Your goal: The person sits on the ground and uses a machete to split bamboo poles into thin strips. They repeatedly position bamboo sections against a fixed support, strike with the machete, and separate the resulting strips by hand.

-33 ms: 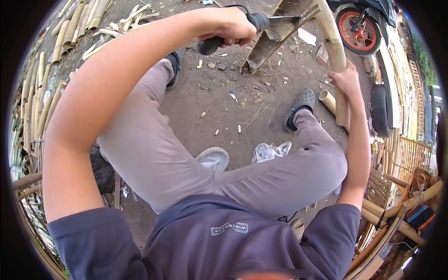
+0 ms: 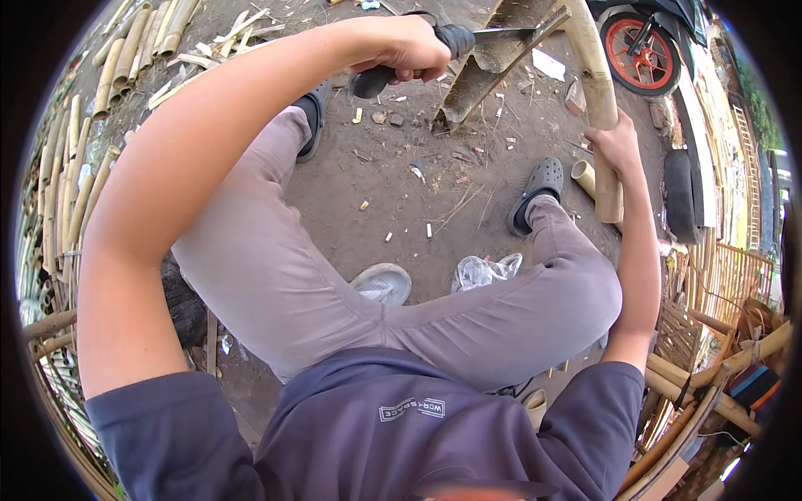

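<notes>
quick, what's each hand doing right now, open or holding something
Left hand: closed, holding the black handle of a bladed tool.
Right hand: closed around a bamboo pole.

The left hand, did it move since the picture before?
Yes, just a little: the left hand has shifted left, away from the brown beam.

Smooth bamboo with a low sheen is seen in the pole (image 2: pixel 596 88). The blade (image 2: pixel 504 36) is made of grey metal; the handle (image 2: pixel 373 82) is finished in smooth black, plastic-like. The beam (image 2: pixel 469 90) is rough and stained, material uncertain. Matt cloth is noted in trousers (image 2: pixel 251 250) and shirt (image 2: pixel 342 451); crinkled, glossy plastic in the bag (image 2: pixel 478 272). Matt rubber is shown by the tyre (image 2: pixel 680 196), rough dirt by the ground (image 2: pixel 334 234).
</notes>
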Tool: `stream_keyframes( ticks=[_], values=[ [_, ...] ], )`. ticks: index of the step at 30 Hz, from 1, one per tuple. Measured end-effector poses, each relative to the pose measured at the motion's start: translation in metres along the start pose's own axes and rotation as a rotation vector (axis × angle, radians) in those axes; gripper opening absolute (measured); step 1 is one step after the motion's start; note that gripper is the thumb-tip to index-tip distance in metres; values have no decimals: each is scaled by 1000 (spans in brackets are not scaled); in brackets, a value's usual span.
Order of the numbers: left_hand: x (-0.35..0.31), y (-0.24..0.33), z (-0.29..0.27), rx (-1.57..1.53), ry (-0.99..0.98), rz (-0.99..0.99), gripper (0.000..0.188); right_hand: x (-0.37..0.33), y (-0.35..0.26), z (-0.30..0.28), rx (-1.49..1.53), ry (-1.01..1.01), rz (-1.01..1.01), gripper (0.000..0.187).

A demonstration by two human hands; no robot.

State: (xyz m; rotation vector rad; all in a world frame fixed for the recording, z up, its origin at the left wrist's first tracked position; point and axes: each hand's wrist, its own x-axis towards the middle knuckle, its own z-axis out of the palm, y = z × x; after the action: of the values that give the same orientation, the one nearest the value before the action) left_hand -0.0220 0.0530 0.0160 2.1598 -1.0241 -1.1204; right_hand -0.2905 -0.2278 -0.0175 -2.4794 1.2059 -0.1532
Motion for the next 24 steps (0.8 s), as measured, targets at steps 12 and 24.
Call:
stream_keyframes(
  ticks=[12, 24],
  values=[
    [12, -30, 1, -46, -39, 22, 51, 11, -52, -119, 94, 363, -163, 53],
    [9, -23, -1, -169, -28, 26, 32, 28, -62, -175, 363, 454, -303, 39]
  ],
)
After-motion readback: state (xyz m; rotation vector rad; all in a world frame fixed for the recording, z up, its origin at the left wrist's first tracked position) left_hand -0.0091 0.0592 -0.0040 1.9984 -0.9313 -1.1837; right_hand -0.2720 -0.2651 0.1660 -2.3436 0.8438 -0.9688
